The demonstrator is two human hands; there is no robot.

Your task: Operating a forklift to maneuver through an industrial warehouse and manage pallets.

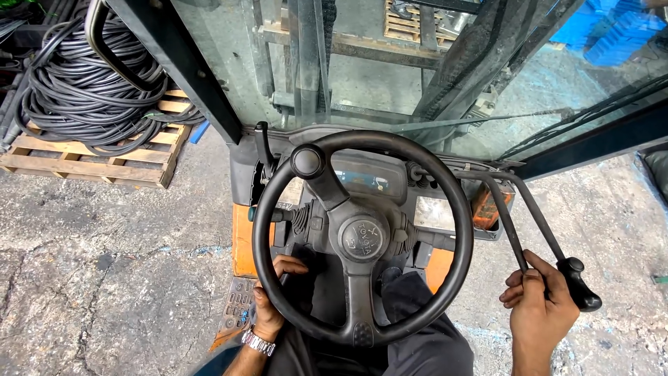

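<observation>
**Hands on the lever and under the wheel**

The right hand [537,306] was closed around the nearer of two long black control levers [518,230], gripping its shaft beside the knob [579,284] of the other lever, off the right side of the dashboard [431,209]. The left hand [271,299], a metal watch [257,342] at its wrist, sat low behind the lower left rim of the black steering wheel [362,237], fingers curled; what it gripped could not be told. The step appeared to be working the lever from the seat. Any steering would call for the left hand to reach the spinner knob [307,161]. Beyond the cab's left edge, coiled black hose [83,90] lay on a wooden pallet [90,160].
</observation>
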